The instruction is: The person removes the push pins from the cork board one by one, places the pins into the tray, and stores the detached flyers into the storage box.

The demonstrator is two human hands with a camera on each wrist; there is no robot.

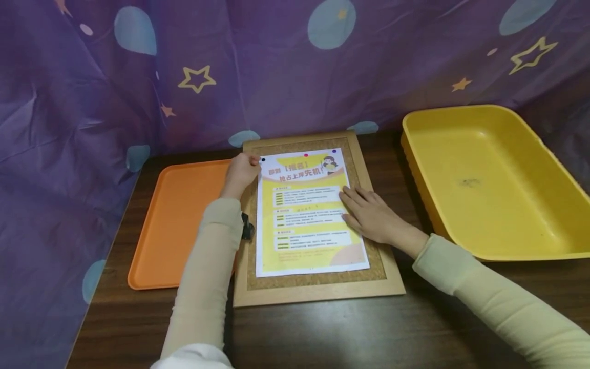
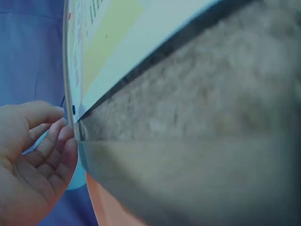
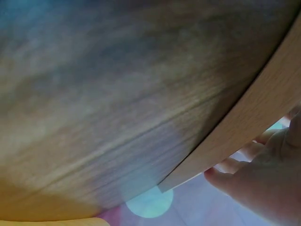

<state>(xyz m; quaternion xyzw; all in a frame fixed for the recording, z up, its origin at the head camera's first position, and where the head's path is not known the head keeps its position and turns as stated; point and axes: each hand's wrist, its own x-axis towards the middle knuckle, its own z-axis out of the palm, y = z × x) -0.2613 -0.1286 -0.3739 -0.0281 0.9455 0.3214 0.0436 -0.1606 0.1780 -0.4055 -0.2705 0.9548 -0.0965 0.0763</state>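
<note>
A wood-framed cork board (image 1: 318,292) lies flat on the dark table, with a yellow and white poster (image 1: 309,225) on it. A dark blue pin (image 1: 263,159), a red pin (image 1: 306,155) and a purple pin (image 1: 334,151) sit along the poster's top edge. My left hand (image 1: 252,160) is at the poster's top left corner, thumb and curled fingers pinching at the dark blue pin (image 2: 74,109). The left wrist view shows that hand (image 2: 59,123) against the paper's edge. My right hand (image 1: 352,202) lies flat on the poster's right edge and presses it down.
An orange tray (image 1: 175,225) lies left of the board, partly under my left forearm. A deep yellow bin (image 1: 484,174) stands at the right. A purple cloth (image 1: 276,66) with stars hangs behind and on the left. The table (image 1: 415,328) shows in front.
</note>
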